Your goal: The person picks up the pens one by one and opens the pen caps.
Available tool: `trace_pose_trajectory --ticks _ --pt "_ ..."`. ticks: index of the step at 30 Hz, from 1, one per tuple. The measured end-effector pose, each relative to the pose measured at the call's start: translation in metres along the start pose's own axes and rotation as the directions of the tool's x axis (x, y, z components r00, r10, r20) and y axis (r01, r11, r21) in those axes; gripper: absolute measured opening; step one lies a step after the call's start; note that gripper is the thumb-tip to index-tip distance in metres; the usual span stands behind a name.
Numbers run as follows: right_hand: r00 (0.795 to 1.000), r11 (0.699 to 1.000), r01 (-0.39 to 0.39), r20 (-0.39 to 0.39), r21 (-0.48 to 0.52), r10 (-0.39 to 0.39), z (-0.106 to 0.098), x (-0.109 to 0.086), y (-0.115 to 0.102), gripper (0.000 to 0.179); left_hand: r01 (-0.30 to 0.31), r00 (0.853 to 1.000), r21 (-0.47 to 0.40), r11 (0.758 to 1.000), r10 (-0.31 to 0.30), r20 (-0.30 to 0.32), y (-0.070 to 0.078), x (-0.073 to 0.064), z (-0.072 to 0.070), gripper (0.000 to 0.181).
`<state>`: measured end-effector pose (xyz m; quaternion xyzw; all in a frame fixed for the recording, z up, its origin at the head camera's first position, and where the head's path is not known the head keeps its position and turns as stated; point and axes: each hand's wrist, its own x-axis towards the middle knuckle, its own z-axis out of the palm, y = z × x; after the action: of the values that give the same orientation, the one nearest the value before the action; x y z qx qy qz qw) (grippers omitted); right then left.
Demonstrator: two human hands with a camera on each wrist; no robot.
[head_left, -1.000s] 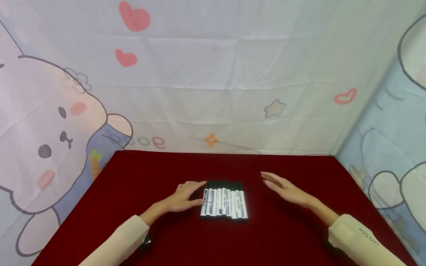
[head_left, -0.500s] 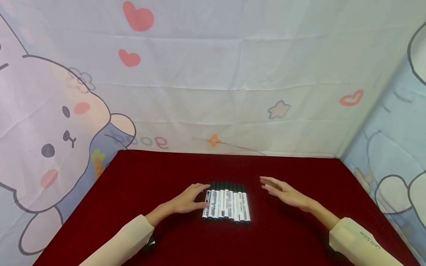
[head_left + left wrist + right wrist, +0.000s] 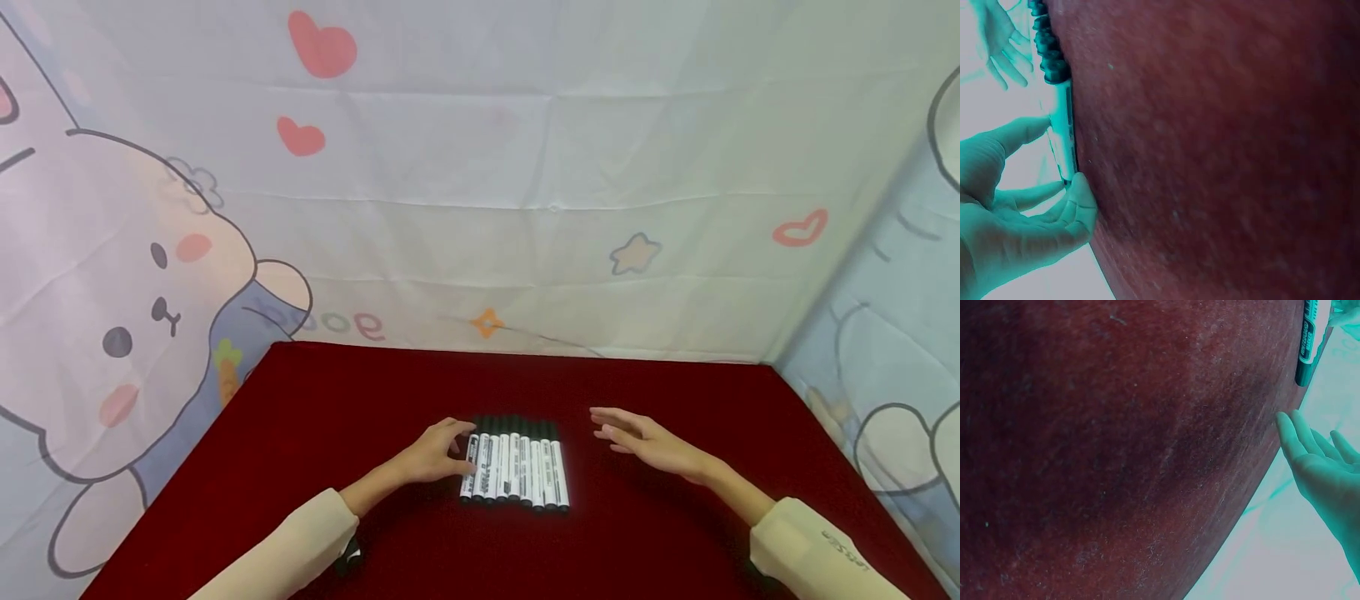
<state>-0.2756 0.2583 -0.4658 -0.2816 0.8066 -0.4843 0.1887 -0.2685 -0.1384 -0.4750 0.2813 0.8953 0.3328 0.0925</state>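
Observation:
Several black-capped white whiteboard markers (image 3: pixel 514 467) lie side by side in a neat row on the red cloth, caps away from me. My left hand (image 3: pixel 435 452) is at the row's left end. Its thumb touches the body of the outermost marker and its fingertips reach the cap. In the left wrist view, that marker's body (image 3: pixel 1060 125) shows between thumb and fingers (image 3: pixel 1085 203). My right hand (image 3: pixel 656 442) hovers apart from the row on the right, fingers loosely extended and holding nothing. The right wrist view shows a printed marker (image 3: pixel 1313 334) beyond its fingertips.
A red cloth (image 3: pixel 360 392) covers the table. Pale printed curtains (image 3: pixel 420 150) hang behind its far edge and along both sides, with hearts, a star and a cartoon animal on them.
The head view has shifted slightly, moving the scene right and down. My left hand keeps its place against the row. My right hand has come slightly nearer the markers, its fingers a little more spread.

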Motion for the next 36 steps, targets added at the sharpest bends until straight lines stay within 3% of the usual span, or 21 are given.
trace_pose_trajectory --ticks 12,21,26,30,36 --pt "1.0 1.0 -0.012 0.006 0.002 0.012 0.001 -0.004 0.0 0.056 0.125 0.989 0.028 0.992 -0.122 -0.083 0.015 0.005 0.005 0.064" --pt "1.0 1.0 -0.009 0.019 0.018 0.008 -0.003 -0.009 -0.001 0.057 0.22 0.969 0.064 0.973 -0.21 -0.132 0.005 0.011 0.002 0.06" --pt "1.0 1.0 -0.008 0.03 0.024 0.007 -0.004 -0.01 -0.001 0.057 0.237 0.959 -0.006 0.971 -0.235 -0.161 -0.002 0.008 -0.002 0.043" --pt "0.999 1.0 -0.006 0.048 0.023 0.005 -0.004 -0.012 0.0 0.057 0.209 0.958 -0.068 0.976 -0.218 -0.187 -0.006 0.005 -0.002 0.03" --pt "0.998 1.0 0.005 0.065 0.011 -0.006 -0.002 -0.011 0.002 0.056 0.2 0.96 -0.221 0.955 -0.236 -0.151 -0.009 0.002 -0.005 0.029"
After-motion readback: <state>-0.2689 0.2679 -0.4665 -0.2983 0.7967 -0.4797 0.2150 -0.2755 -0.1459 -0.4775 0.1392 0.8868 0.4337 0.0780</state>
